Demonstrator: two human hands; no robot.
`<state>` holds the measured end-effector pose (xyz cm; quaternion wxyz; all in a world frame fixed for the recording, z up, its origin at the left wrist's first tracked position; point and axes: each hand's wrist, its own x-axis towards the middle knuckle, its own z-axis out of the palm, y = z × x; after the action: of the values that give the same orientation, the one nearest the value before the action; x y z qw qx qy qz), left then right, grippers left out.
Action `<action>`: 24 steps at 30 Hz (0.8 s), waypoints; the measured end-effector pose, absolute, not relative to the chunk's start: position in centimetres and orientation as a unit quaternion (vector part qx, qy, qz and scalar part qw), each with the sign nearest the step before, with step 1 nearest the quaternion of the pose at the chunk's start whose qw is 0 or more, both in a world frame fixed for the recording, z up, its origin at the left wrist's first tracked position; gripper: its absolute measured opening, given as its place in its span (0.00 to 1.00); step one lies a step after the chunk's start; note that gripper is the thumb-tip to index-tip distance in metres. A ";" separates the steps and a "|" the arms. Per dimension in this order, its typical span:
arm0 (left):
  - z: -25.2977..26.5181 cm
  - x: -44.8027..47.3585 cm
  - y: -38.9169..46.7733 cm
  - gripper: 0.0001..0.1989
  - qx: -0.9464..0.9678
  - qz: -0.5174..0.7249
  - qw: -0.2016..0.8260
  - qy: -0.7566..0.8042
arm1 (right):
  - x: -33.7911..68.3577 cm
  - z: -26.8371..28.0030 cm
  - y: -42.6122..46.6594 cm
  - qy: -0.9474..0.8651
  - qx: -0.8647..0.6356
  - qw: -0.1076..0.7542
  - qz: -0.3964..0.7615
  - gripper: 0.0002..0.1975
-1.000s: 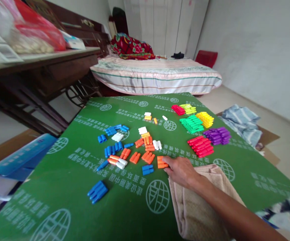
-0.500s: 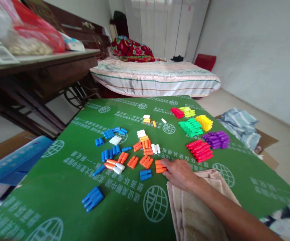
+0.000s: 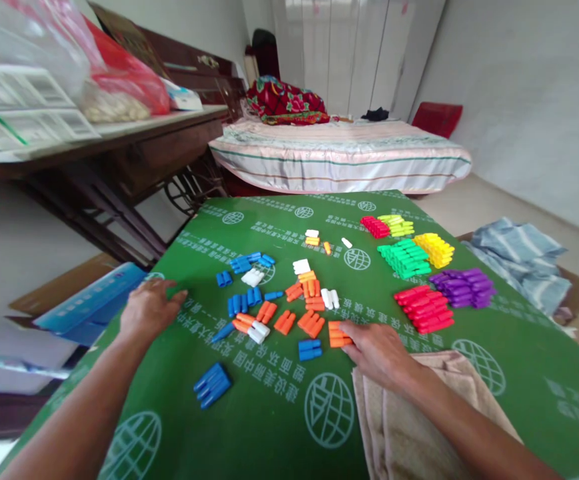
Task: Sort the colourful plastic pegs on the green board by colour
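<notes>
A green tabletop (image 3: pixel 269 433) printed with pale globes and lettering fills the lower view. A folded beige towel (image 3: pixel 404 427) lies on its near right part, beneath the right forearm. Bullet-shaped coloured pieces lie spread over the board.

On the right, the pieces are laid neatly in piles: a red pile (image 3: pixel 424 309), a purple pile (image 3: pixel 464 288) just beside it and a green pile (image 3: pixel 403 258) beyond, then smaller ones, a yellow pile (image 3: pixel 433 250), a lime pile (image 3: pixel 396 225) and a far red pile (image 3: pixel 374 227).

The left hand (image 3: pixel 147 310) is free, fingers loosely parted, over the board's left edge. The right hand (image 3: pixel 374 353) is partly curled, its fingers touching the right end of an orange set (image 3: pixel 337 335); whether it grips this set I cannot tell.

The orange set is bright and smooth, its pieces side by side, flat on the board beyond the towel's near-left corner area. Just left of it sits a blue set (image 3: pixel 310 349); farther left and nearer lies another blue cluster (image 3: pixel 212 385). Smallest of all, a single white piece (image 3: pixel 346 243) lies apart, toward the far side.
</notes>
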<state>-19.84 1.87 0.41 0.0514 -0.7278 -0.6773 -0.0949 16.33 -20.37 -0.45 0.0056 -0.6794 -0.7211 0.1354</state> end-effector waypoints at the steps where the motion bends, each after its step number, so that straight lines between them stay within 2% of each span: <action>1: -0.1 -19.7 1.9 0.29 -0.720 -0.083 0.047 -0.688 | 16.4 -0.6 -20.4 -0.720 -0.680 0.006 0.136 0.13; 5: -1.3 -18.7 1.9 0.32 -0.695 -0.060 0.041 -0.715 | 16.4 -1.0 -20.5 -0.715 -0.685 0.021 0.137 0.13; 24: -2.1 -17.1 1.8 0.31 -0.660 -0.066 0.047 -0.747 | 17.4 -2.6 -20.7 -0.700 -0.708 0.048 0.087 0.16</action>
<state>-17.11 1.83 -2.07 0.0472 -0.6604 -0.7465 -0.0660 17.37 -20.73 -2.58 0.0483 -0.7077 -0.6995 0.0866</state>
